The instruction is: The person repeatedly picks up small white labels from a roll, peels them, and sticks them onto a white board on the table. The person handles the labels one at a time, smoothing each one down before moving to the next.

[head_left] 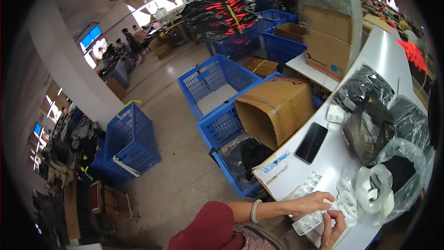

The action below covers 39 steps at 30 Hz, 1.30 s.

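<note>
My left hand (pixel 312 203), with a bracelet at its wrist, hovers over the white table with its fingers bent and drawn together. Just nearer me, my right hand (pixel 335 228) pinches thumb against fingers, its tips close to the left fingertips. A strip of white printed labels (pixel 307 222) runs up to the right fingertips and seems pinched there. What the left fingers hold, if anything, is too small to make out. More label strips (pixel 347 198) lie right of the hands, and another label strip (pixel 311 183) lies beyond them.
A black phone (pixel 311 142) and a small white stack (pixel 335 113) lie farther up the table (pixel 296 169). Clear plastic bags (pixel 407 176) with dark cloth crowd the right. Blue crates (pixel 217 85) and a cardboard box (pixel 277 109) stand left of the table; another blue crate (pixel 132 139) stands across the floor.
</note>
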Available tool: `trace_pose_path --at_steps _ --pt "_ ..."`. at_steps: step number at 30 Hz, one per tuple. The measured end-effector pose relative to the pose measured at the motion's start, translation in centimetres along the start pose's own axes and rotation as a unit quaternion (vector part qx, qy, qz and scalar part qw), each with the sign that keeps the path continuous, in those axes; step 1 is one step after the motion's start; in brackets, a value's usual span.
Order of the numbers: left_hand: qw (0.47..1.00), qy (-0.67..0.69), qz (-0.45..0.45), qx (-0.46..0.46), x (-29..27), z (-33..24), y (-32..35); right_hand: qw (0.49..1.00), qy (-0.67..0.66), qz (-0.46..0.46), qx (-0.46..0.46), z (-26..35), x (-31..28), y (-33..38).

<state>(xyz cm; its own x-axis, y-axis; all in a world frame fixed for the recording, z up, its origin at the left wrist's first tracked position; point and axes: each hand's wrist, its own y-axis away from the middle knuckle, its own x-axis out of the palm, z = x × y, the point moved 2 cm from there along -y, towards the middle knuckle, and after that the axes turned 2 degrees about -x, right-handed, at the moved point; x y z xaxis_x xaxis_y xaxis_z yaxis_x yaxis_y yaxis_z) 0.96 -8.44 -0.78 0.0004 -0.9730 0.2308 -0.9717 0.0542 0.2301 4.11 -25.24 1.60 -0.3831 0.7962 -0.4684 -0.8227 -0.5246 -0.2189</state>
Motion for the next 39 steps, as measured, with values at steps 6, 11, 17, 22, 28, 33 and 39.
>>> trace_pose_path --at_steps 6,11,17,22,28,33,39 --pt "0.988 -0.13 0.027 0.082 -0.2 -2.3 2.3 0.999 -0.004 -0.028 0.015 0.2 -0.3 0.6" --pt "0.988 -0.125 0.022 0.093 -0.3 -1.5 3.2 0.995 -0.011 -0.06 -0.081 0.8 0.1 1.9" --pt "0.963 -0.257 -0.01 0.077 -0.5 -0.1 3.0 0.969 -0.141 -0.199 -0.036 -0.5 -1.5 1.4" --pt "0.961 -0.271 -0.019 -0.054 -6.3 0.9 7.1 0.941 -0.241 -0.219 0.094 -1.1 -7.5 0.7" --pt "0.964 -0.228 -0.049 -0.13 -2.9 1.5 5.3 0.929 -0.241 -0.118 0.254 -3.8 -5.6 5.0" --pt "0.908 -0.4 0.012 -0.124 0.0 1.2 1.1 0.924 -0.224 -0.072 0.3 -3.9 -3.7 5.2" --pt "0.845 -0.53 0.045 -0.053 1.1 2.4 -0.5 0.94 -0.123 0.012 0.317 -4.2 -1.5 3.6"
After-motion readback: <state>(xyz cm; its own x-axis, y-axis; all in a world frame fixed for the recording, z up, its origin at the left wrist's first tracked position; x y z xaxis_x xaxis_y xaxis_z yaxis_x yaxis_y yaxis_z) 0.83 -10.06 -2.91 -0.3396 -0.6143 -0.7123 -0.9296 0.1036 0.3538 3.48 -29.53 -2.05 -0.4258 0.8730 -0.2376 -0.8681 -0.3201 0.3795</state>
